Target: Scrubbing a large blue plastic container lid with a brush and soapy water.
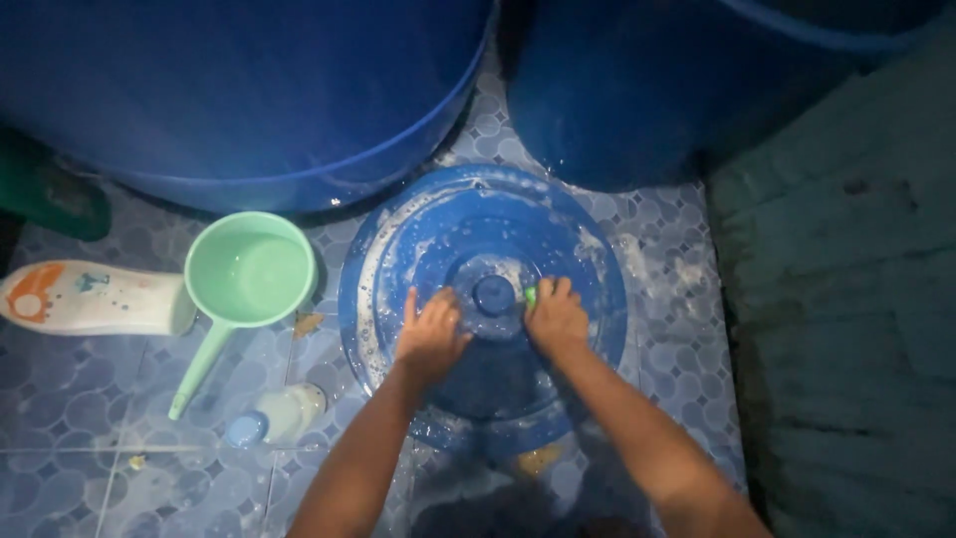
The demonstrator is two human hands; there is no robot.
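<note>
One round blue plastic lid point(483, 299), soapy, on the tiled floor point(80, 399), left hand point(430, 334) spread flat on it, right hand point(554, 317) pinching one green scrubber point(531, 295), two blue barrels point(249, 100), one green dipper point(244, 279).

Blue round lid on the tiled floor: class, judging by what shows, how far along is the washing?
Done: suds already streak much of the blue lid, mostly its upper and left parts. In hand: the right hand presses something small and green against the lid beside the centre knob, while the left hand rests flat on it. Left: rinsing, as foam covers it and the green dipper stands beside it holding water.
</note>
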